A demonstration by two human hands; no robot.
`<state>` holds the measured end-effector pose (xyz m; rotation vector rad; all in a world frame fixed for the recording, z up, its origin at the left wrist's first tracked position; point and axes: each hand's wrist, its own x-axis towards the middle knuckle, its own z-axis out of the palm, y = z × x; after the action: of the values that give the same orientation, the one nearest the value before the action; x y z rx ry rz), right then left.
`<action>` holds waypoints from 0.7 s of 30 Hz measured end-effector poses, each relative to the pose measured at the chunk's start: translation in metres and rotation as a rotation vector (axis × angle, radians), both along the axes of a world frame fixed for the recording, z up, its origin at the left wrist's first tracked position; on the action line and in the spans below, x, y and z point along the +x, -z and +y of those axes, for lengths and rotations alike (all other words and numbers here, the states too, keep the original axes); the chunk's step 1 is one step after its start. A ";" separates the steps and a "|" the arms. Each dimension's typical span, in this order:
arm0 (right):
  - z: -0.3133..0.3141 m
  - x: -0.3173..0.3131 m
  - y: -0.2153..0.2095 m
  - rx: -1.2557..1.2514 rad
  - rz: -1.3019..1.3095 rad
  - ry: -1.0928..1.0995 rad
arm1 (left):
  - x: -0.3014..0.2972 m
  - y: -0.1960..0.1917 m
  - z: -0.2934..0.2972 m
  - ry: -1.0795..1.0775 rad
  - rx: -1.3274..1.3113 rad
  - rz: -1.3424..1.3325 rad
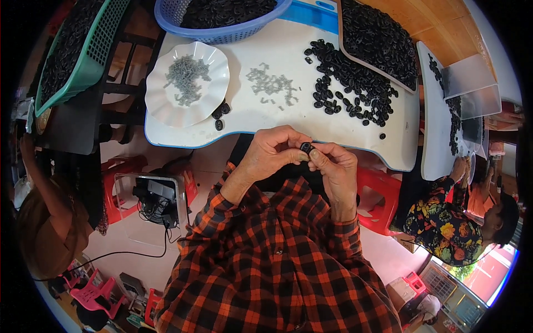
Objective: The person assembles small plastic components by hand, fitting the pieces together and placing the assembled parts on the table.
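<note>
Just off the near edge of the white table (244,119), my left hand (270,154) and my right hand (336,169) meet. Between their thumbs and fingertips they pinch one small black oval plastic piece (306,147), which looks like a cord lock. Fingers cover part of it. Beyond my hands, a loose scatter of small grey spring-like pieces (272,83) lies on the table. To its right spreads a pile of similar black oval pieces (355,83). A few more black ovals (220,115) sit beside a white wavy-rimmed plate (158,108), which bears a heap of the grey pieces.
A blue basket (222,36) of black parts stands at the far edge. A tray (377,72) of black ovals lies far right. At left is a green basket (94,61). Other people work on both sides. A red stool (380,194) and a clear bin (150,208) are nearby.
</note>
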<state>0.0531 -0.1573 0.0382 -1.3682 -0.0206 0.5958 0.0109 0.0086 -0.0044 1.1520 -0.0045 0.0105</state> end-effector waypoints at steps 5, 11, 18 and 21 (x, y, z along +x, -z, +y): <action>-0.005 0.005 0.008 0.078 0.095 -0.046 | -0.002 0.006 -0.001 -0.021 -0.013 -0.041; -0.004 0.006 0.007 0.045 0.088 -0.070 | -0.003 0.004 0.000 -0.004 -0.008 -0.023; -0.007 0.007 0.011 0.114 0.124 -0.106 | -0.004 0.002 0.003 0.030 0.007 -0.023; -0.009 0.008 0.018 0.122 0.154 -0.114 | -0.006 0.005 0.003 0.047 0.004 -0.024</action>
<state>0.0615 -0.1663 0.0201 -1.2060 -0.0101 0.7817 0.0048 0.0121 -0.0098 1.1555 -0.0530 -0.0174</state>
